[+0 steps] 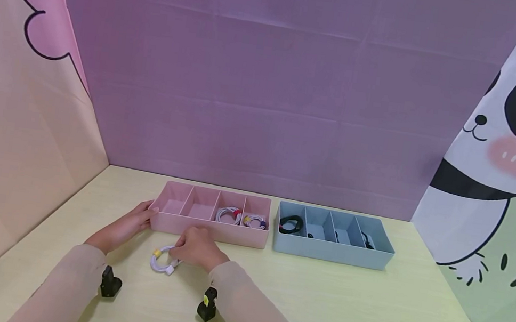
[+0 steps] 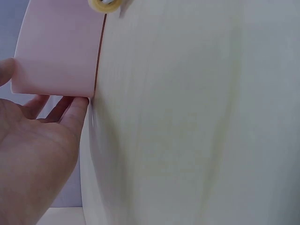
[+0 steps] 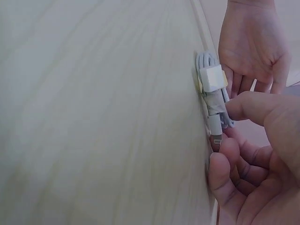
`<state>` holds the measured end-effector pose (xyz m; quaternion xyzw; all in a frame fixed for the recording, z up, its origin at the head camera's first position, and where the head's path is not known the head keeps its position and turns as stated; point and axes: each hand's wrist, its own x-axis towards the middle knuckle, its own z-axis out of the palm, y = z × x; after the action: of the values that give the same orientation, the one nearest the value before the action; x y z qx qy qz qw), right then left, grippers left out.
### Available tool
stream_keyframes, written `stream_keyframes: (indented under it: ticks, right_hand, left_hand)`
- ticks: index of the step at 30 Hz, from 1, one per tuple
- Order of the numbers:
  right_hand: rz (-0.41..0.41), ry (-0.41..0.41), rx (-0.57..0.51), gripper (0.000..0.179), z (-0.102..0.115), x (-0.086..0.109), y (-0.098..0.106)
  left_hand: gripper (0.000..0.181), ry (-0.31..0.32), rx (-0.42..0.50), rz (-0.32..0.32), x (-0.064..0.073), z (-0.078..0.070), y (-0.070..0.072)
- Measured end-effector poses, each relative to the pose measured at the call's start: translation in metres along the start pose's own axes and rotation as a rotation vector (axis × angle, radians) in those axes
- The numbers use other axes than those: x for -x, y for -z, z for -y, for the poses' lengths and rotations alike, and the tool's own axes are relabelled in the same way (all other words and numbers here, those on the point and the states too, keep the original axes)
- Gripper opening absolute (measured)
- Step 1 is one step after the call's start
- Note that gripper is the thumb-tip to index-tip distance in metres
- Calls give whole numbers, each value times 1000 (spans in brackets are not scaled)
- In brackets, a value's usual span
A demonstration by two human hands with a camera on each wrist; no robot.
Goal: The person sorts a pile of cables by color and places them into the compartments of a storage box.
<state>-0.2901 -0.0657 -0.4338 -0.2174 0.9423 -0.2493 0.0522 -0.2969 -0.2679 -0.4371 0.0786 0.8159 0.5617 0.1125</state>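
A coiled white charging cable with a yellow band is low over the table in the head view. My right hand pinches its side between thumb and fingers. In the right wrist view the cable's white USB plug and its small metal-tipped connector face the camera. My left hand holds the left end of a pink divided box, thumb at the rim and fingers against the end wall. White coiled cables lie in the box's two right compartments.
Right of the pink box stands a blue divided box. A coiled black cable lies in its leftmost compartment, with small black items in the others. A purple cloth wall rises behind the table, with printed panels at both sides.
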Motion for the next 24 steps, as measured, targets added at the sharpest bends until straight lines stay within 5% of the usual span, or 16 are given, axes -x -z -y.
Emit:
stream_keyframes:
  ticks: [7,24]
  right_hand:
    - [-27,46,16,19,-6,-2,1]
    - [-9,37,-142,15,-13,2,7]
  left_hand:
    - [77,-12,4,7,-1,1,1]
    - [78,-10,-2,8,-1,1,2]
